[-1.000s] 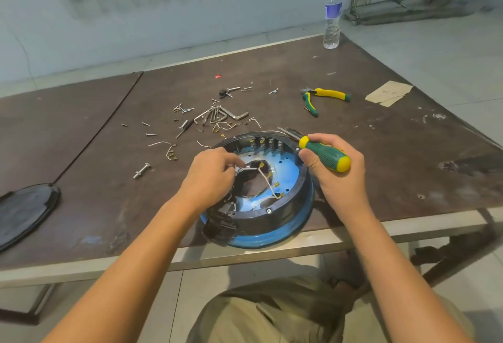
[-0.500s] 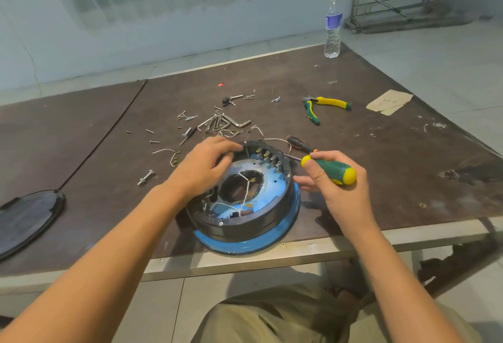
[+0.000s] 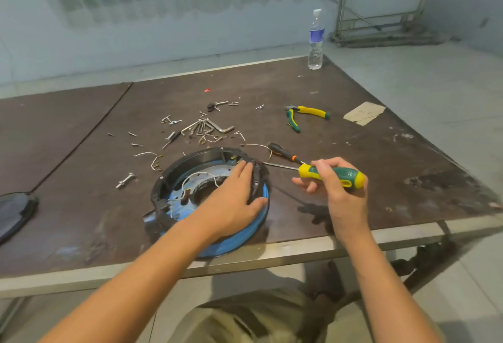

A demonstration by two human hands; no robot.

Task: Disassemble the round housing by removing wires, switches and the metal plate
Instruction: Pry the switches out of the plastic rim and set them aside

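Head view: we see one brown table, with the task item at its 6 o'clock edge, close to us.
Task item: round housing lies flat, open side up. It has a black plastic wall and a blue ring round the base, and looks rigid and smooth.
Inside: thin white wires loop over a silvery-blue metal plate with a round hole in the middle. Neither is out yet.
Switches: small brass-tipped parts on the rim at 1 o'clock, partly under our fingers. We cannot tell how many.
Left hand: flat, with fingers straight over the rim at 1 o'clock and thumb on the outer edge at 3 o'clock. We judge it pins the housing so it won't spin or slide.
Right hand: wrapped round the green-and-yellow screwdriver, which has a ribbed, rubbery-looking handle; lower fingers are loose. The steel shaft points to 9 o'clock, its tip at the rim just beside the left fingertips.
Why: we judge the tip is aimed at a fastener or switch there. The contact itself is hidden.
Spare tools: black-and-orange screwdriver at the housing's 2 o'clock, pliers further out at 1, hex keys at 12.
Loose bits: screws, short wire pieces, and one bolt at 9 o'clock. We guess they are parked clear of the work.
Far: clear plastic water bottle at the table's 1 o'clock corner.
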